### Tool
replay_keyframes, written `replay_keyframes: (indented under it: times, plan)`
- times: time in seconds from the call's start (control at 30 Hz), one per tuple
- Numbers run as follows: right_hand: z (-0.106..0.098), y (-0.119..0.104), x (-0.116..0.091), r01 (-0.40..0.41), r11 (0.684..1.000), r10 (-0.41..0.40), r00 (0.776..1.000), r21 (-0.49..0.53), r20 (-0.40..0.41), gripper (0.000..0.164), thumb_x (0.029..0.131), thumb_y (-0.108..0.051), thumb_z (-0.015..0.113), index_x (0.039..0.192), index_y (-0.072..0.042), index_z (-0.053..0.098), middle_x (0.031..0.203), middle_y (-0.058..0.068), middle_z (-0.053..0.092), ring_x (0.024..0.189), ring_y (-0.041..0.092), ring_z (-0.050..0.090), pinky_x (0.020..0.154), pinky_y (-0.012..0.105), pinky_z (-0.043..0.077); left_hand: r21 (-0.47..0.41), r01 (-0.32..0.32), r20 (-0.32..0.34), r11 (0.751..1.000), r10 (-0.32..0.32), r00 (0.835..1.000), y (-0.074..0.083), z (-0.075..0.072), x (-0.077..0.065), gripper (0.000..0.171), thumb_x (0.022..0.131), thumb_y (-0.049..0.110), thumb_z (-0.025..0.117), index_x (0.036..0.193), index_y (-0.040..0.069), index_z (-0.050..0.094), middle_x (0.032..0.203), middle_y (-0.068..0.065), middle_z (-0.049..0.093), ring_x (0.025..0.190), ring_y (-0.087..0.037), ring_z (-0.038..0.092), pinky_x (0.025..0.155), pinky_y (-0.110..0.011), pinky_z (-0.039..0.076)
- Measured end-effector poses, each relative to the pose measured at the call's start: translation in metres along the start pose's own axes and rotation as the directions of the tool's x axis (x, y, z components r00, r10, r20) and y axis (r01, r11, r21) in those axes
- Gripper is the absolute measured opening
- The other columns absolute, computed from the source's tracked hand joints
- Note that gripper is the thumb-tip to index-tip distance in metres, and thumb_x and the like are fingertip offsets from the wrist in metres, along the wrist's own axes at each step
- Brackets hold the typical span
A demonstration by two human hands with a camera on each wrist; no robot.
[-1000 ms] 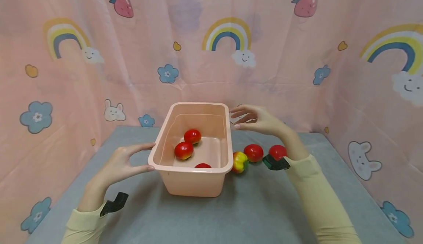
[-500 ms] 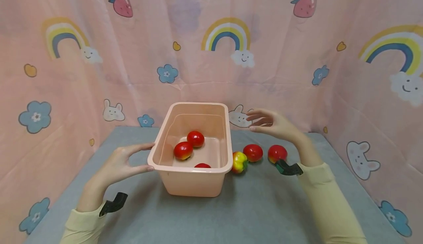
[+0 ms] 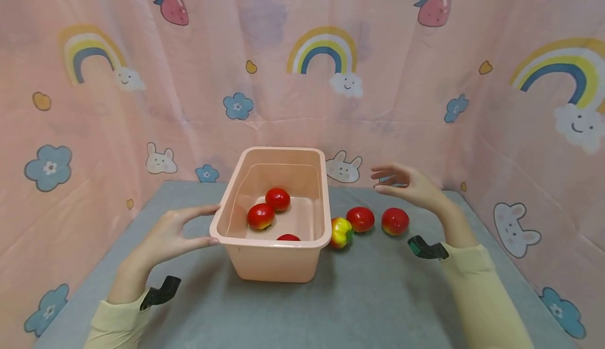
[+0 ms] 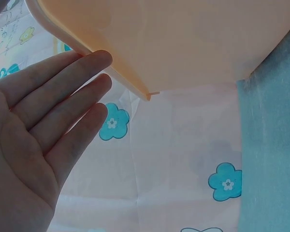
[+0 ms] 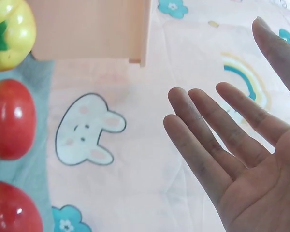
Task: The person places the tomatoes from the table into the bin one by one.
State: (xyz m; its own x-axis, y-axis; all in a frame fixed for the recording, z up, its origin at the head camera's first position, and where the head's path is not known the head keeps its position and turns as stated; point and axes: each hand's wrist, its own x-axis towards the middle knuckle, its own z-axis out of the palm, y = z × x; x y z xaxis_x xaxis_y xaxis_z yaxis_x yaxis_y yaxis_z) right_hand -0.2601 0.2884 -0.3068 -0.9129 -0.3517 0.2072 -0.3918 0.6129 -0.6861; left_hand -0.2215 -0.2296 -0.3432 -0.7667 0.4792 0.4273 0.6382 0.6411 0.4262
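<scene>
A peach-coloured plastic bin (image 3: pixel 279 262) stands on the table, with red tomato-like fruits inside, such as this red fruit (image 3: pixel 261 216); one is partly hidden by the front rim. My left hand (image 3: pixel 165 236) touches the bin's left rim with fingers and thumb extended. In the left wrist view, the fingers (image 4: pixel 70 99) lie straight beside the rim. My right hand (image 3: pixel 408 185) hovers over the table's right side, holding nothing, its fingers (image 5: pixel 198 159) spread and relaxed. Below and left of it sit a red fruit (image 3: pixel 395 221), another red fruit (image 3: pixel 361 219) and a yellow-red bell pepper (image 3: pixel 341 232).
A grey cloth covers the table (image 3: pixel 359 302). A pink curtain (image 3: pixel 203 123) printed with rainbows, flowers and rabbits hangs behind and at both sides. A black wrist mount (image 3: pixel 427 247) sits at the right cuff, and another black mount (image 3: pixel 162 292) at the left.
My right hand has moved right and slightly down, away from the bin. One red fruit in the bin has rolled a little to the right. The left hand stays at the rim.
</scene>
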Motion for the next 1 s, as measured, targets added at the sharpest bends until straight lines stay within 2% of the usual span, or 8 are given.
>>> replay_keyframes:
  times: [0.17, 0.43, 0.67, 0.87, 1.0]
  plan:
    - [-0.002, 0.011, -0.007, -0.027, 1.000, 0.027, 0.999, -0.006, -0.029, 0.050, 0.090, -0.031, 0.064, 0.135, -0.017, 0.049, 0.129, 0.011, 0.059, 0.112, 0.031, 0.060, 0.088, 0.047, 0.053, -0.010, 0.008, 0.001, 1.000, -0.008, 1.000, 0.000, 0.000, -0.001, 0.062, 0.074, 0.040, 0.079, 0.128, 0.017, 0.061, 0.126, 0.002, 0.063, 0.116, -0.023, 0.060, 0.093, -0.053, 0.048]
    - [-0.007, 0.031, -0.019, -0.039, 0.999, 0.038, 0.998, -0.024, -0.055, 0.048, 0.092, -0.031, 0.062, 0.136, -0.017, 0.049, 0.129, 0.011, 0.059, 0.111, 0.032, 0.059, 0.086, 0.038, 0.054, -0.004, 0.001, -0.005, 1.000, -0.001, 1.000, -0.002, 0.001, -0.001, 0.061, 0.074, 0.040, 0.080, 0.128, 0.019, 0.061, 0.126, 0.003, 0.064, 0.116, -0.022, 0.060, 0.093, -0.052, 0.048]
    - [-0.008, 0.045, -0.030, -0.060, 0.998, 0.059, 0.996, -0.015, -0.068, 0.050, 0.092, -0.030, 0.062, 0.136, -0.012, 0.049, 0.128, 0.014, 0.059, 0.112, 0.035, 0.059, 0.088, 0.050, 0.052, 0.000, 0.001, -0.004, 1.000, -0.001, 1.000, -0.001, 0.001, 0.000, 0.061, 0.074, 0.040, 0.080, 0.128, 0.019, 0.061, 0.126, 0.004, 0.064, 0.115, -0.021, 0.060, 0.093, -0.051, 0.049]
    - [-0.007, 0.057, -0.039, -0.078, 0.997, 0.076, 0.994, -0.022, -0.074, 0.047, 0.092, -0.029, 0.061, 0.135, -0.013, 0.050, 0.129, 0.014, 0.059, 0.112, 0.035, 0.059, 0.088, 0.048, 0.053, -0.017, 0.008, -0.001, 1.000, -0.008, 1.000, -0.001, 0.001, -0.001, 0.061, 0.074, 0.040, 0.080, 0.128, 0.018, 0.061, 0.126, 0.002, 0.063, 0.117, -0.024, 0.059, 0.093, -0.055, 0.047]
    - [-0.006, 0.066, -0.045, -0.115, 0.993, 0.113, 0.990, -0.019, -0.082, 0.049, 0.093, -0.032, 0.060, 0.136, -0.013, 0.048, 0.131, 0.014, 0.057, 0.114, 0.036, 0.057, 0.090, 0.053, 0.050, -0.016, 0.005, -0.003, 1.000, -0.005, 1.000, -0.001, 0.001, -0.001, 0.061, 0.074, 0.039, 0.080, 0.128, 0.018, 0.061, 0.126, 0.002, 0.063, 0.116, -0.023, 0.059, 0.093, -0.054, 0.048]
